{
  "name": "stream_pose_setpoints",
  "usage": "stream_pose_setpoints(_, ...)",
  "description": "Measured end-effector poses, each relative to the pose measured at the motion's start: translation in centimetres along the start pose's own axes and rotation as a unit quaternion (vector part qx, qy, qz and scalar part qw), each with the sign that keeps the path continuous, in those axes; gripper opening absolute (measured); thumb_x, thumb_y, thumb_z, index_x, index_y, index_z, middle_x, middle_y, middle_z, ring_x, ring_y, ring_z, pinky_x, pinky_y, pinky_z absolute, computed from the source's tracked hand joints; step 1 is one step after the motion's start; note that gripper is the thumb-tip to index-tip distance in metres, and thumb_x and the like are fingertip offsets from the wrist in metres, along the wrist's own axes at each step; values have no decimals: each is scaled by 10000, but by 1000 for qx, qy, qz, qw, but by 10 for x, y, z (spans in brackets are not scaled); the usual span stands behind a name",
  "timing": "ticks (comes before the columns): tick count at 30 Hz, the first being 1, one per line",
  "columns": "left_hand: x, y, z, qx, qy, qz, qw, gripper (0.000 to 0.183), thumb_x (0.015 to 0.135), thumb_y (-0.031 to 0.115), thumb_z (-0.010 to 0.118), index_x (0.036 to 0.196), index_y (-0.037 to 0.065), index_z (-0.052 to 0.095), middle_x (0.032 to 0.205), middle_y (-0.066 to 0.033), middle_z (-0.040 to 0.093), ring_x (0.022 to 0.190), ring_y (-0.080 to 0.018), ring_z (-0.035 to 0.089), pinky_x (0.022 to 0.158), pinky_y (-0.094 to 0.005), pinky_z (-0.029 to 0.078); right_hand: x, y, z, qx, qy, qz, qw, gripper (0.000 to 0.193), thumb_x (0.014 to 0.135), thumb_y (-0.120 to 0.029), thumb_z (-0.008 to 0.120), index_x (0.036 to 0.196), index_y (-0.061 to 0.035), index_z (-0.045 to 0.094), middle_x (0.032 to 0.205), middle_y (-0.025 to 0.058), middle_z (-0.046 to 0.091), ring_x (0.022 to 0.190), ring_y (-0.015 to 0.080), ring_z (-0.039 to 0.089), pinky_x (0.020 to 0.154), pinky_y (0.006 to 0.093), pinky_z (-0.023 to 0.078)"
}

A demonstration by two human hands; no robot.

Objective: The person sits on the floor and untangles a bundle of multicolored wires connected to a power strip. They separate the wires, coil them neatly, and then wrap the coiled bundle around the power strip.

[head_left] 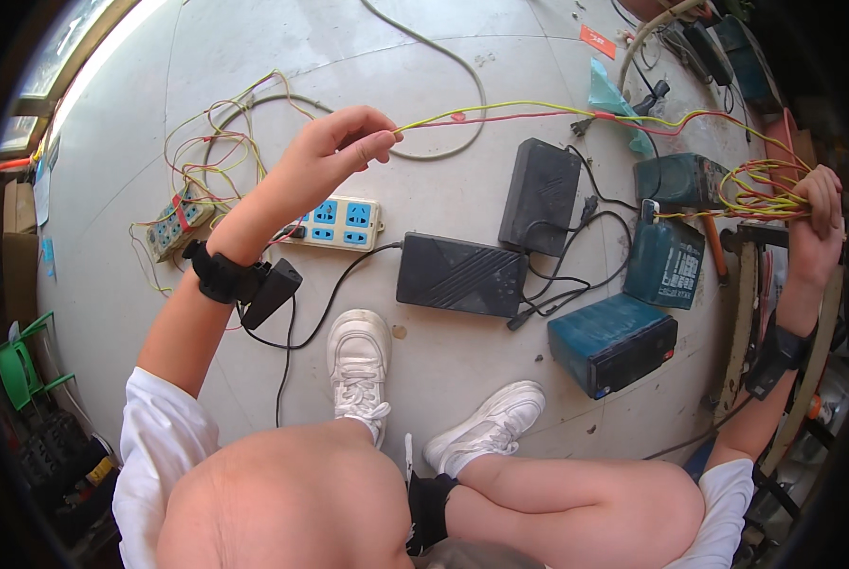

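Over the floor [254, 52] | my left hand [339, 152] pinches the wires [600, 116], my right hand [820, 223] grips their coil [770, 194] | likely light, limp, tangle-prone; I'd grasp the coil

The left hand [322, 156] is held out forward, thumb [375, 145] and fingertips pinched together. The right hand [813, 239] is extended far to the right, fingers curled inward.
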State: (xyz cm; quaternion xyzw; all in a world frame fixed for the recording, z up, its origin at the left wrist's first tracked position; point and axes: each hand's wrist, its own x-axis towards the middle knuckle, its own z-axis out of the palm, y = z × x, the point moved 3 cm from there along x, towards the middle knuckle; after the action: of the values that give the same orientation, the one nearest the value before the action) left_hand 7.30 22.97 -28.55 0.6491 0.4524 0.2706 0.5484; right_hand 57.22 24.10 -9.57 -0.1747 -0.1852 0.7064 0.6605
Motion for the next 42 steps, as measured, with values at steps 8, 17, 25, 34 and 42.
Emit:
stream_pose_setpoints(8, 6, -1, 4, 146, 21, -50, 988, 255, 884, 178, 753, 823, 56, 538, 776, -1, 629, 635, -27, 508, 546, -201, 415, 0, 6, -7, -5, 21, 33, 999, 251, 1010, -15, 388, 764, -48, 427, 518, 3, 335, 405, 74, 240, 423, 233, 225)
stream_pose_setpoints(17, 19, -6, 18, 62, 27, 74, 995, 255, 846, 140, 779, 931, 47, 557, 1059, -37, 673, 680, -15, 515, 555, -197, 434, 0, 10, -6, -19, 23, 39, 999, 265, 1020, -22, 383, 759, -49, 422, 518, 3, 333, 408, 75, 232, 426, 232, 223)
stream_pose_setpoints(25, 17, 0, 14, 188, 87, -11, 978, 258, 869, 225, 764, 950, 40, 602, 693, -5, 631, 600, -59, 517, 557, -214, 447, 1, 3, -6, -40, 20, 25, 999, 267, 1020, -21, 375, 758, -50, 417, 515, 3, 325, 408, 77, 235, 429, 232, 225)
stream_pose_setpoints(34, 25, -7, 21, 112, 76, 56, 989, 167, 957, 118, 638, 1090, 20, 661, 832, -48, 693, 719, -79, 628, 592, -226, 472, -1, 7, -13, -30, 29, 37, 998, 263, 1014, -21, 369, 756, -56, 408, 515, 9, 331, 409, 84, 234, 428, 232, 224)
stream_pose_setpoints(42, 21, -6, 17, 263, 81, 132, 952, 154, 962, 125, 608, 1033, 5, 675, 805, -85, 651, 720, -166, 627, 632, -306, 480, -7, 4, 11, -16, -46, 88, 995, 247, 990, -19, 381, 752, -85, 378, 573, 27, 369, 453, 100, 283, 468, 234, 273)
